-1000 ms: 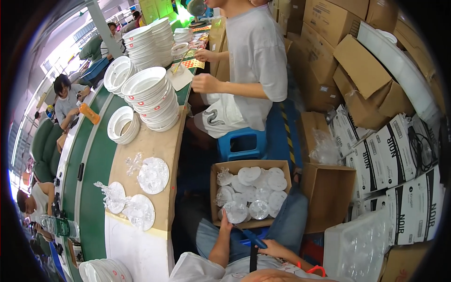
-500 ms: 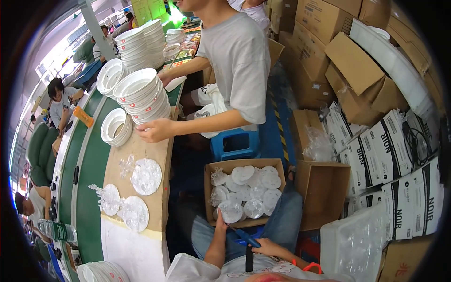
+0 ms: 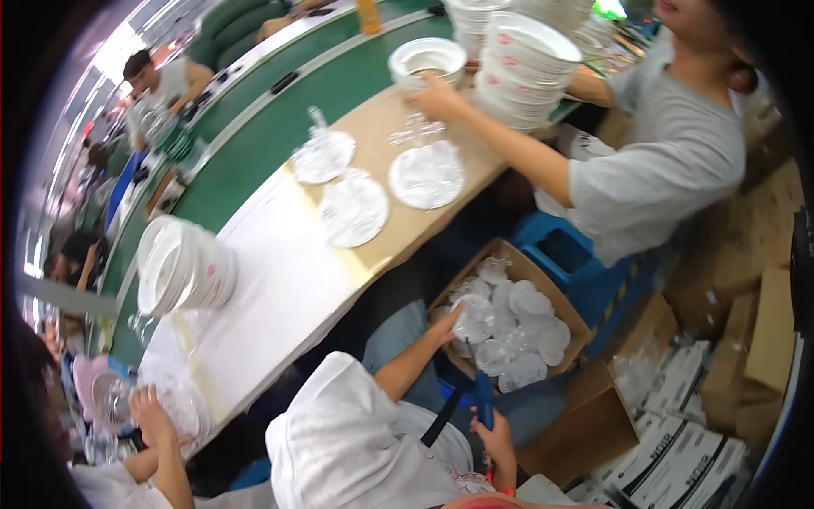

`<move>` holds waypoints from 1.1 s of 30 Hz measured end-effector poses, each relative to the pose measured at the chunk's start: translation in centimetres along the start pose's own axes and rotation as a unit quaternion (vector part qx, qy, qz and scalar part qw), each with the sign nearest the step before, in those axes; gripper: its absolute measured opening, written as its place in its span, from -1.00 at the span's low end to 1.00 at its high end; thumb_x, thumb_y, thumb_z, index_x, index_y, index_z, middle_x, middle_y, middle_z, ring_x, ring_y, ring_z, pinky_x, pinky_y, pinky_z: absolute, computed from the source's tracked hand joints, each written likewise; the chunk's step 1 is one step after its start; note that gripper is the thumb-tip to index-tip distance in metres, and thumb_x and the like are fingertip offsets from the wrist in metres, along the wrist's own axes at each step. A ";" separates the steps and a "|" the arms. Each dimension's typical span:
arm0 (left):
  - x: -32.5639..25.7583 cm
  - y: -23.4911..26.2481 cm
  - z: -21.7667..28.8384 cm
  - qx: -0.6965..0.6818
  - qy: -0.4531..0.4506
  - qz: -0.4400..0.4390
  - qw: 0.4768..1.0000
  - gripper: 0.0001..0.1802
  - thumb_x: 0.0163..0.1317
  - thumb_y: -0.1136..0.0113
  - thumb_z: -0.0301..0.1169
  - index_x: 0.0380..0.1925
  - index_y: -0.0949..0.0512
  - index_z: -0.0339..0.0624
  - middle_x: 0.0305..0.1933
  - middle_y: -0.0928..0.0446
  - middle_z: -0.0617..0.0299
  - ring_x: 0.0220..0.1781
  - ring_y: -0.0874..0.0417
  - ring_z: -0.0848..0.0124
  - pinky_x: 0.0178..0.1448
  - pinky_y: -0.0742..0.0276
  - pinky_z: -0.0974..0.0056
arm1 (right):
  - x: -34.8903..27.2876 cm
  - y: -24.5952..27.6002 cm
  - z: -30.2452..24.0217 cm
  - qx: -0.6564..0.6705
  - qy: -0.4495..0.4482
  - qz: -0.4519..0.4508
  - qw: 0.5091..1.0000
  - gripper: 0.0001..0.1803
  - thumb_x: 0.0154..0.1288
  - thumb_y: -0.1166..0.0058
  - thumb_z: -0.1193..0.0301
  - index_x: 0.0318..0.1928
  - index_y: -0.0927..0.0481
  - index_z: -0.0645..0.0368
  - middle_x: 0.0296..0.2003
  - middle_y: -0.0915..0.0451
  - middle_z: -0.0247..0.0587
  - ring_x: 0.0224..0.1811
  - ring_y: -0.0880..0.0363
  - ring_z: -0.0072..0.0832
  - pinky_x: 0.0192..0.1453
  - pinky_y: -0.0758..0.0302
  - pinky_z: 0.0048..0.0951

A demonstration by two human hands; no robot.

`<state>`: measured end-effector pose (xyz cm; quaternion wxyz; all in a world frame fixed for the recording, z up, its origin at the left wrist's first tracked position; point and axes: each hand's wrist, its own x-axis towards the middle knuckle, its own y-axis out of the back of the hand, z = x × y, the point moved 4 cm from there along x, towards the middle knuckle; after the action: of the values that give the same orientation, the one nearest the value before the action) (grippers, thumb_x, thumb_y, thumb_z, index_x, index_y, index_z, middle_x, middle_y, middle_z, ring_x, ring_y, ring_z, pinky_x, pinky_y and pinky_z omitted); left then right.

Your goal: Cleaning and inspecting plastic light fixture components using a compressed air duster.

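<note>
My left hand (image 3: 447, 326) is closed on the edge of a round white disc wrapped in clear plastic (image 3: 473, 316), held over the near side of an open cardboard box (image 3: 578, 316). Several similar wrapped discs (image 3: 530, 299) fill that box. In my right hand (image 3: 493, 434) is a blue-handled tool (image 3: 483, 399); its thin tip points up toward the disc in my left hand. The picture is blurred, so the tool's exact kind does not show.
A tan and white worktable (image 3: 280, 254) runs along the left, with more wrapped discs (image 3: 428, 176) and white bowl stacks (image 3: 188, 265). A co-worker (image 3: 661, 161) handles bowls on the far side, near a blue stool (image 3: 555, 246). Another person's hands (image 3: 153, 416) work at lower left.
The view has swung to the left, so the table's near end and another person's hands now show. My hands still hold the disc and the blue-handled tool, which now points more upright.
</note>
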<state>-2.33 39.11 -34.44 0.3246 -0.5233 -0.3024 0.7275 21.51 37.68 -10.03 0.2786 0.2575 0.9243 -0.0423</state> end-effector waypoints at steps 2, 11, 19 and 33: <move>0.2 0.5 0.5 -0.027 -0.015 -0.016 0.999 -0.49 0.22 0.05 -0.09 0.04 -0.34 -0.21 0.03 -0.43 0.15 0.04 -0.46 0.30 0.16 -0.34 0.18 | -0.2 0.1 -0.9 0.028 -0.020 -0.017 0.999 -0.78 0.05 0.02 0.55 -0.22 -0.48 0.29 -0.55 -0.48 -0.34 -0.51 -0.45 -0.64 -0.39 -0.40 -0.60; -1.4 -3.1 0.5 0.002 -0.003 0.058 0.998 -0.41 0.23 0.13 -0.01 0.14 -0.24 -0.16 0.16 -0.32 0.16 0.17 -0.34 0.21 0.25 -0.22 0.06 | -1.7 1.1 -1.0 -0.038 0.004 0.030 0.999 -0.75 0.07 0.04 0.53 -0.18 -0.46 0.28 -0.53 -0.42 -0.37 -0.50 -0.37 -0.66 -0.38 -0.35 -0.61; 0.4 -2.5 2.4 0.048 -0.001 0.061 0.997 -0.36 0.23 0.17 0.04 0.16 -0.20 -0.19 0.20 -0.27 0.13 0.20 -0.31 0.20 0.26 -0.22 0.08 | -2.6 1.8 -4.2 -0.126 -0.015 0.050 0.991 -0.73 0.04 -0.02 0.37 -0.22 -0.46 0.22 -0.42 -0.54 0.02 -0.35 -0.53 -0.09 -0.28 -0.42 -0.30; -0.6 0.7 4.2 0.055 -0.076 0.081 0.992 -0.36 0.19 0.07 0.02 0.12 -0.23 -0.21 0.14 -0.32 0.09 0.16 -0.35 0.20 0.20 -0.31 0.11 | -1.5 3.3 -5.1 -0.138 -0.009 0.038 0.990 -0.71 0.04 -0.01 0.38 -0.20 -0.46 0.24 -0.46 -0.53 0.05 -0.36 -0.54 -0.11 -0.28 -0.42 -0.33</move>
<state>-6.28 37.84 -33.51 0.2687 -0.4703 -0.2423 0.8049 21.75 40.98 -4.69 0.3214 0.2511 0.9082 0.0940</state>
